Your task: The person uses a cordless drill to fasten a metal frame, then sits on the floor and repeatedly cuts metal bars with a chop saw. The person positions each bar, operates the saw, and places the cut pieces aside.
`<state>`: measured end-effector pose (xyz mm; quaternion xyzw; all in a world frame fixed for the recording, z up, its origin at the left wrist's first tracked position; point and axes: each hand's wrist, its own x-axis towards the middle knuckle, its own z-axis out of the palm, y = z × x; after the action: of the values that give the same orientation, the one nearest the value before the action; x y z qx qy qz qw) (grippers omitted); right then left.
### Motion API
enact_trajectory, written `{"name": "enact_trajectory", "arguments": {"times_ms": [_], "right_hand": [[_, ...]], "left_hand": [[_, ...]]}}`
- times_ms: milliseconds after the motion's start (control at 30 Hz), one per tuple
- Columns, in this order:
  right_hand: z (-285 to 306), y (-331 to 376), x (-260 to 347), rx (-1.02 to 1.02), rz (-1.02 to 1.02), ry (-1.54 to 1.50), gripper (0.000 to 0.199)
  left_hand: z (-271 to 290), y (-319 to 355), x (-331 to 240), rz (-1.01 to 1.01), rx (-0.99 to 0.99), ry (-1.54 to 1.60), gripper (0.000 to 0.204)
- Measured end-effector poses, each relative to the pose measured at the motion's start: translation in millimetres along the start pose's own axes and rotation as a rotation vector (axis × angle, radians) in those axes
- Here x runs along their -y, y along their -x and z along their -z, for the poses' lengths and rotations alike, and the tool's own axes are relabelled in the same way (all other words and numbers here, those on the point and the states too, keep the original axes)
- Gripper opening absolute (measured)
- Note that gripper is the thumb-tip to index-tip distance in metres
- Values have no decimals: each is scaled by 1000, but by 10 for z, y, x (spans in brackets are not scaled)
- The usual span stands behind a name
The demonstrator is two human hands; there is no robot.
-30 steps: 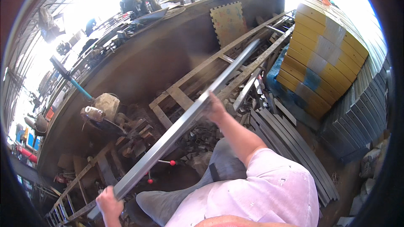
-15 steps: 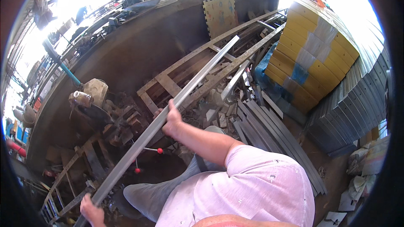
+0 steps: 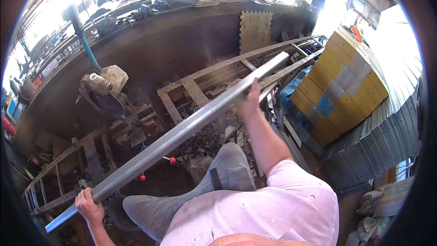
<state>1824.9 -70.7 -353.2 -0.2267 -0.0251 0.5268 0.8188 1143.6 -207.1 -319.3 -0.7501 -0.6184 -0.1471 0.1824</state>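
Fingers: left hand (image 3: pixel 89 206) and right hand (image 3: pixel 249 101) both wrapped around the bar.
Bar: long grey metal bar (image 3: pixel 177 133) slants across scrap frames (image 3: pixel 191 91).

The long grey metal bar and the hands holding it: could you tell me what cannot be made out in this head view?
- Metal bar, head view: its underside faces away, and the right hand covers part of it.
- Left hand: fingers wrap under the bar, so the grip is hidden.
- Floor clutter below the bar: small, dusty, pieces indistinct.
- Background bench: washed out by glare.
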Motion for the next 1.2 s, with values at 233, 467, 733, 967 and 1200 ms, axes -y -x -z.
{"name": "enact_trajectory", "arguments": {"times_ms": [233, 467, 733, 967, 1200], "right_hand": [[168, 110, -326, -299, 122, 30, 63], [369, 810, -492, -103, -144, 168, 62], [1023, 588, 1306, -108, 306, 259, 79], [1044, 515, 1548, -116, 431, 401, 84], [1532, 802, 2366, -207, 368, 498, 62]], "left_hand": [[-296, -334, -294, -169, -58, 60, 42], [-631, -578, -614, -261, -19, 191, 45], [-767, -573, -644, -235, 71, 260, 43], [-774, -496, -512, -165, 129, 276, 50], [-947, -953, -622, -278, 168, 366, 45]]}}
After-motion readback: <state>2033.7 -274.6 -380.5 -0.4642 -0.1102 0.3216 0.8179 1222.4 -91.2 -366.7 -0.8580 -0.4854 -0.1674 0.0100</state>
